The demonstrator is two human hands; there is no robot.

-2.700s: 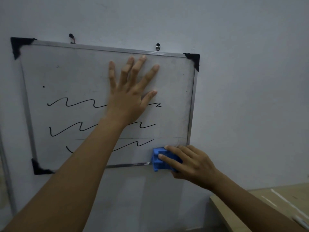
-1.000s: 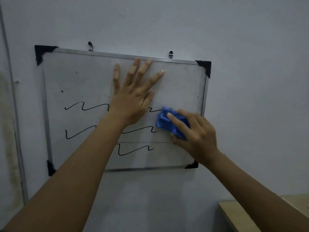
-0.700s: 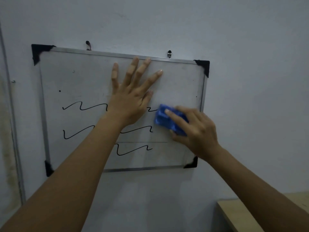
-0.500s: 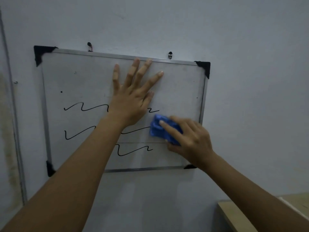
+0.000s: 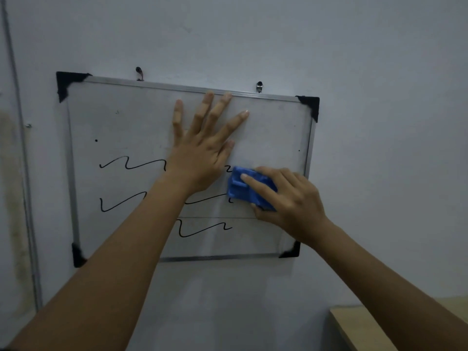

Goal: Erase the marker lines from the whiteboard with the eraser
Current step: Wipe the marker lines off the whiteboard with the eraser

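Wall (image 5: 354, 59): pale grey and plain, it fills most of what you see; a thin pipe (image 5: 22, 158) runs down it at the far left.

Whiteboard (image 5: 121, 117): it hangs on the wall from two hooks (image 5: 138, 72) at its top edge, slightly crooked, with a silver frame and black plastic corner pieces (image 5: 66, 82). The upper part of its surface is bare apart from a couple of small dots.

Desk (image 5: 367, 328): a light wooden corner shows at the lower right, below the board and well apart from it.

Your left hand (image 5: 202, 148): it lies flat on the middle of the board with fingers spread wide, the fingertips reaching up to the top frame. It holds nothing. Your forearm crosses the lower left of the board and hides part of the drawing.

Your right hand (image 5: 291, 198): it grips the eraser from the right, the forefinger laid along its back and the thumb underneath.

Eraser (image 5: 243, 188): blue, pressed to the board just right of your left hand, at the right ends of the top two lines.

Marker lines (image 5: 131, 164): three black wavy lines run across the lower half. The top and middle ones pass behind your left hand and arm and end at the eraser. The lowest one (image 5: 202, 229) sits clear below it; whether it continues leftward behind your arm cannot be told. A faint straight line (image 5: 215, 217) crosses between the middle and lowest ones.
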